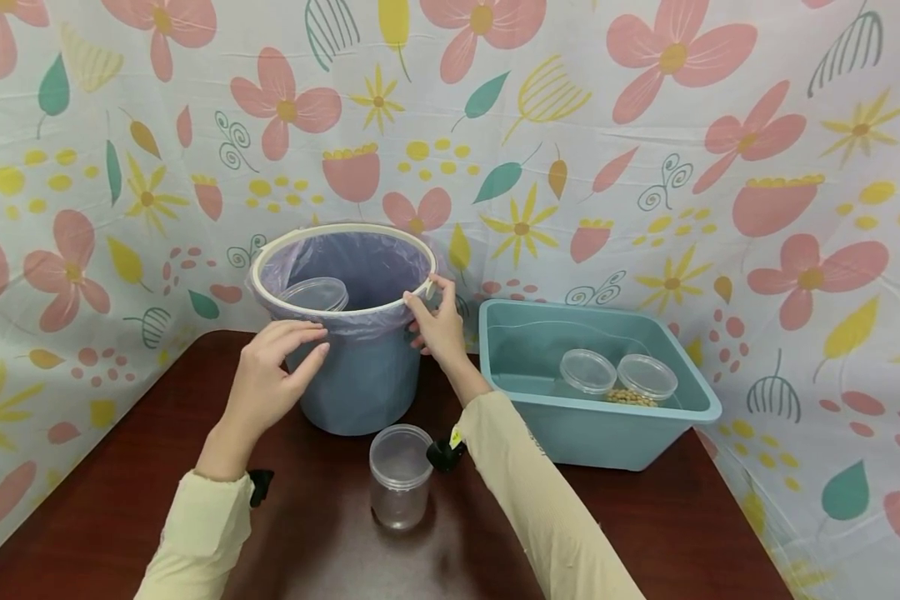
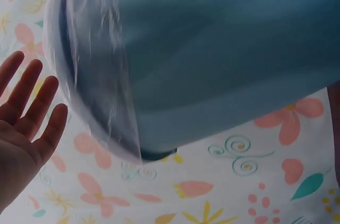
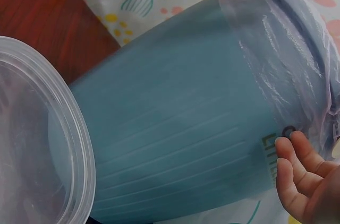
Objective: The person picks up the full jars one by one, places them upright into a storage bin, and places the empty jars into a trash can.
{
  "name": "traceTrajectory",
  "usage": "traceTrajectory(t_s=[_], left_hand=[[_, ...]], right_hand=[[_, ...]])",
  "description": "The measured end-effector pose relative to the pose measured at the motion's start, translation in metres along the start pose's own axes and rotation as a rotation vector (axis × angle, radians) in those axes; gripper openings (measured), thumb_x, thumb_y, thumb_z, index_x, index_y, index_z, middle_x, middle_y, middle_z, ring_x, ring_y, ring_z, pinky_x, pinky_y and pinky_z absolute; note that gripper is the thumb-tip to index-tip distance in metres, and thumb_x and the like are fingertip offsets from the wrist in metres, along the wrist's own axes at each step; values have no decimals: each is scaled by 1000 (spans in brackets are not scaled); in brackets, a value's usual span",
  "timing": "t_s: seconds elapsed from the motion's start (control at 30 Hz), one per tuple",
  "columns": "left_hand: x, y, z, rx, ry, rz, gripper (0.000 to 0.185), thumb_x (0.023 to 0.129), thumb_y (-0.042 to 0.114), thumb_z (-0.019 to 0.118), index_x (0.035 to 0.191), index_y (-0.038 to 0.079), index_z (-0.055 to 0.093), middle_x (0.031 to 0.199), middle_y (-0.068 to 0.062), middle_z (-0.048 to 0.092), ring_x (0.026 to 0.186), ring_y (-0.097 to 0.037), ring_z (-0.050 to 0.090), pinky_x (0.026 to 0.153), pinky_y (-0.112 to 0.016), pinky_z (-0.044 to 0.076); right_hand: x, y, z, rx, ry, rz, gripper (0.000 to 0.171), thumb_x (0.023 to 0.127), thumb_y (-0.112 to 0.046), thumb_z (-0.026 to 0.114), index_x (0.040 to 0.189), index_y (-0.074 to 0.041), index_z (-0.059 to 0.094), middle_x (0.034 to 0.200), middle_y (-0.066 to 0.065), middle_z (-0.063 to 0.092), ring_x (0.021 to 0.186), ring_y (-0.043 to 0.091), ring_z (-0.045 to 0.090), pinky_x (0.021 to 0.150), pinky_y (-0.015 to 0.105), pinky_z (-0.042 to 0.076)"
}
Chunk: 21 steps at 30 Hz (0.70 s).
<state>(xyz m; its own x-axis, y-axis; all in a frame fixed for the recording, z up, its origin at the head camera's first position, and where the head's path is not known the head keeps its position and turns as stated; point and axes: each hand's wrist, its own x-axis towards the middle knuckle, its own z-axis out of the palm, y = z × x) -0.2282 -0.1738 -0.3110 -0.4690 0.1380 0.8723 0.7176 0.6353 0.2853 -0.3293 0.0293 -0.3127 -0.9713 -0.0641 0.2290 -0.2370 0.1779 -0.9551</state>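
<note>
A blue trash bin [image 1: 356,379] stands on the table, lined with a thin, pale purple plastic bag [image 1: 375,325] and ringed at the top by a cream rim ring [image 1: 342,312]. My right hand [image 1: 442,329] pinches that ring at the bin's right side, thumb and forefinger at a small tab. In the right wrist view its other fingers [image 3: 297,168] curl by the bin's wall. My left hand [image 1: 270,379] hovers before the bin's front left, fingers loosely bent and holding nothing. Inside the bin shows a clear round plastic container [image 1: 317,293], its lower part hidden.
An upright clear plastic jar [image 1: 400,483] stands on the dark table [image 1: 300,533] beside my right sleeve. At right, a blue-green tub [image 1: 592,425] holds two clear jars [image 1: 588,371], with tan beans [image 1: 632,397] near the right one. A floral cloth [image 1: 540,167] hangs behind.
</note>
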Motion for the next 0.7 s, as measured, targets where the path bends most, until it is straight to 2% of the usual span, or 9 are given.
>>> traceTrajectory(t_s=[0.23,0.7], left_hand=[[-16,9,14,-30,-86,-23,19,73,4,70,91,0,69,94,-9,64,90,-23,57,78,-37,44],[-50,11,42,-69,-163,-68,20,75,9,70,95,5,68,98,-3,63,93,-17,56,79,-33,44]], right_hand=[[1,1,0,-1,8,6,63,82,-48,55,135,-26,29,74,20,61,62,47,56,36,27,41],[0,1,1,-13,7,-9,61,83,-48,54,134,-27,29,73,19,61,62,47,57,36,27,41]])
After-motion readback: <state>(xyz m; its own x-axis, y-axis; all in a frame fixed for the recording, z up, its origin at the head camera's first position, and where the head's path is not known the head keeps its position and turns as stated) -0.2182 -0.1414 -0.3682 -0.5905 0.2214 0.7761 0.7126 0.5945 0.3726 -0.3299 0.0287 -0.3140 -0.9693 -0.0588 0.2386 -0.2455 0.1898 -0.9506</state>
